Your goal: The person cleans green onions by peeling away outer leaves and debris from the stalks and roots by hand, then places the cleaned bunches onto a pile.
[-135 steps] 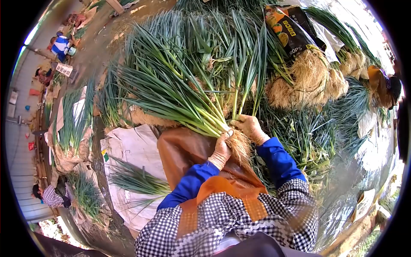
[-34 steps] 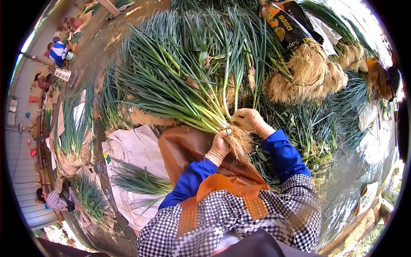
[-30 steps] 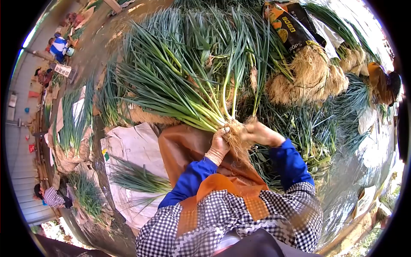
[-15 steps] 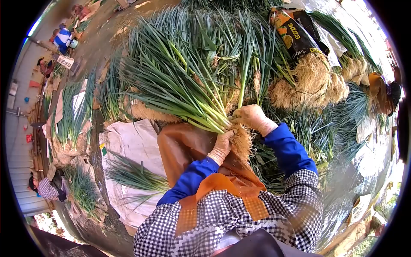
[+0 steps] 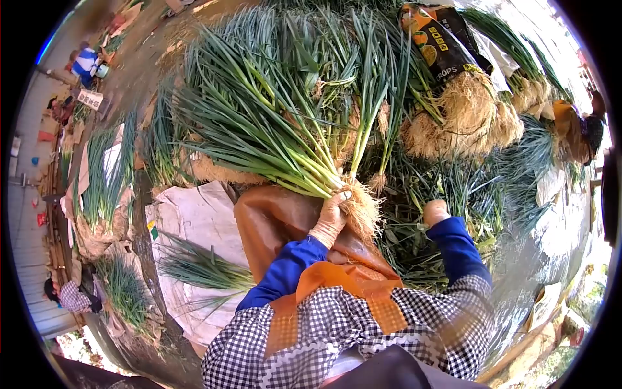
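Right hand (image 5: 436,211) now against leaves (image 5: 468,194), perhaps

**Left hand (image 5: 332,211) clasps a fanned bundle of long green stalks (image 5: 299,162)**

The fingers wrap the pale stems just above straw-coloured, hairy roots (image 5: 363,212); the leaves spread up and leftward from the grip. Right of the grip, apart from it, the right hand (image 5: 436,211) is over a heap of loose dark-green leaves (image 5: 468,194), its fingers hidden. Below the grip lies a glossy brown waterproof apron (image 5: 269,211). Left of it, a whitish cloth sheet (image 5: 188,211) bears a smaller green bunch (image 5: 210,269). Beyond it, up and right, sits a black printed plastic bag (image 5: 447,48).
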`<state>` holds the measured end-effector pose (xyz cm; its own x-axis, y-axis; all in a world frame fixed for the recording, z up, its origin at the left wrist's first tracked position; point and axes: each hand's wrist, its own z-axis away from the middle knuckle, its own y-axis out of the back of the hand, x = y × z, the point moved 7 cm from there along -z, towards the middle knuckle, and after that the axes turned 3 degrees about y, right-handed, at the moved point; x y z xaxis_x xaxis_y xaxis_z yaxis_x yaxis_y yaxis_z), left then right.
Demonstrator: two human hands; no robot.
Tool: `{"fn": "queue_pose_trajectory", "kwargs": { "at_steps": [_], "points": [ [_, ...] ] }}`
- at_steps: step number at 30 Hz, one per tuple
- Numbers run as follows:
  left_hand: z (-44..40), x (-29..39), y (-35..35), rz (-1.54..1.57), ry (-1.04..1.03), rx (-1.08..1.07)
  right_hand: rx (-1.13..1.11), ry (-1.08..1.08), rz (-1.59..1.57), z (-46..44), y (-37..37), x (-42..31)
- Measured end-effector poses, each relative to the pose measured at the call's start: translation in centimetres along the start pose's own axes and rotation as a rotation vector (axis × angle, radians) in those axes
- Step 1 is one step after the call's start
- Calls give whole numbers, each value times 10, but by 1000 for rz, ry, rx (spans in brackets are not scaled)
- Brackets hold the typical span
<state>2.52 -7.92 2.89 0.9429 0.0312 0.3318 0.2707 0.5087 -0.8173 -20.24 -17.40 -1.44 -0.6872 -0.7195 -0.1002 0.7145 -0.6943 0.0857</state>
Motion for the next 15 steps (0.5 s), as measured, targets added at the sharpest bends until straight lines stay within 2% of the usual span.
{"fn": "queue_pose_trajectory", "kwargs": {
  "at_steps": [2, 3, 4, 6, 9, 10, 12, 13, 14, 15],
  "points": [
    [-5, -1, 9, 46, 23, -175, 570, 119, -208, 15, 50, 0],
    [9, 7, -23, 75, 26, -104, 841, 179, -308, 28, 64, 0],
    [8, 5, -15, 88, 62, -178, 1115, 236, -420, 42, 72, 1],
    [1, -3, 2, 94, 167, -228, 1346, 259, -720, 39, 94, 3],
    [9, 2, -9, 58, 193, -218, 1291, -38, -974, 8, 108, 29],
    [8, 0, -6, 45, 240, -194, 1433, -87, -943, -20, 111, 37],
    [6, 2, -8, -70, 194, -172, 1443, 18, -913, -42, 127, 21],
    [10, 2, -17, -69, 251, -236, 1279, 183, -1023, -51, 136, 14],
    [14, 3, -20, -112, 260, -237, 1305, 177, -958, -48, 144, 11],
    [20, 5, -25, -99, 254, -235, 1283, 309, -1158, -38, 143, 5]
  ]
}}
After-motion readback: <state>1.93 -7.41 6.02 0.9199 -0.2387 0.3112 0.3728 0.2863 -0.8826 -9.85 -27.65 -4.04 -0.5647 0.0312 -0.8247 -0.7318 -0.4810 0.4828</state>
